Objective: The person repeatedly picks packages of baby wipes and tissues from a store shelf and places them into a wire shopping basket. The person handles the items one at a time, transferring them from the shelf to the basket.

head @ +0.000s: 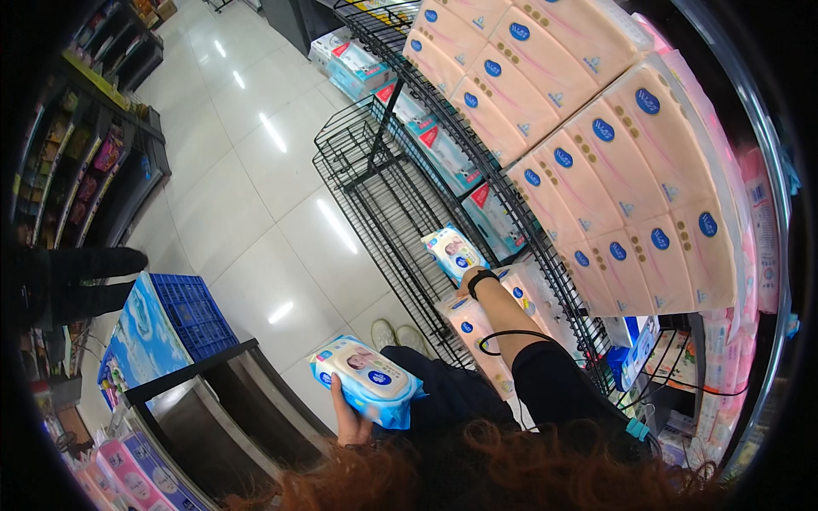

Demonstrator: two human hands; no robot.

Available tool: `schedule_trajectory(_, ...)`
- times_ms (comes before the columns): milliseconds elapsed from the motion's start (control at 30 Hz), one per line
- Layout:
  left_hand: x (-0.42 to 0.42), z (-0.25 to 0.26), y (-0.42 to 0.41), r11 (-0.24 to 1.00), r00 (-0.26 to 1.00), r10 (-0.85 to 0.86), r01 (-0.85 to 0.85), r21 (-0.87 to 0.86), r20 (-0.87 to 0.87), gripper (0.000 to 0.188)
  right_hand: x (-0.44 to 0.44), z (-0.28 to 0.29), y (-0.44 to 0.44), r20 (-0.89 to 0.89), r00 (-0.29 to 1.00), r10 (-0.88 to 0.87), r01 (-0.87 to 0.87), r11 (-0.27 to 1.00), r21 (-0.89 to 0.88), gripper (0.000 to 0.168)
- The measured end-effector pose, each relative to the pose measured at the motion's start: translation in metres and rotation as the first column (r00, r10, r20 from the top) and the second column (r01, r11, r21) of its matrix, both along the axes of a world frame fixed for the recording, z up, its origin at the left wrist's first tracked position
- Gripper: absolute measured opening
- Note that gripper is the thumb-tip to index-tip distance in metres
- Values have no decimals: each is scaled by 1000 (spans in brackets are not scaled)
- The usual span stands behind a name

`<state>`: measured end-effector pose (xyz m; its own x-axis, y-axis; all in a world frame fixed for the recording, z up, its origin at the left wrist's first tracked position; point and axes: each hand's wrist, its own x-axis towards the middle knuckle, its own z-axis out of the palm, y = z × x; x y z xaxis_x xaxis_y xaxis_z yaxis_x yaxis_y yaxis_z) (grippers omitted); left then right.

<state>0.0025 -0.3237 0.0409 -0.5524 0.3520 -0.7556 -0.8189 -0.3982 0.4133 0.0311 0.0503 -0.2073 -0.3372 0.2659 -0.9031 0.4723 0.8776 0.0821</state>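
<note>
My left hand (350,415) grips a blue and cream pack of baby wipes (367,377) near the bottom middle, its thumb along the pack's near left side. To the right, my right hand (471,281) reaches over the black wire rack's low shelf (409,211) and is at the near end of a second wipes pack (455,252). Its fingers are mostly hidden behind the wrist and a black wristband, so its grip is unclear. Just below that hand stand peach tissue packs (470,329) at the near end of the low shelf.
Large bundles of peach tissue packs (613,147) fill the upper wire shelf at right. Teal-and-white packs (441,153) line the space beneath it. A blue plastic crate (192,313) and a dark metal-edged unit (255,396) stand at left. Another person's dark-clad legs (83,287) are beyond the crate.
</note>
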Motion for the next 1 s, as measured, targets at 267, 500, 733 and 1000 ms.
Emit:
schedule_trajectory(267,5,-6,-7,999,999,-44,44,20,-10,70,-10,32,3,-121,991,-48,27,984,-174,62)
schedule_trajectory(500,4,-4,0,996,996,-81,82,41,-24,70,-60,165,-38,-176,982,-63,-67,758,-648,77)
schedule_trajectory(733,-7,2,23,987,986,-119,131,95,-118,72,-67,254,-148,-51,981,-185,36,440,-897,115)
schedule_trajectory(1000,-25,-1,37,971,964,-76,130,199,-255,76,-67,236,-162,-372,919,-128,-205,652,-730,132)
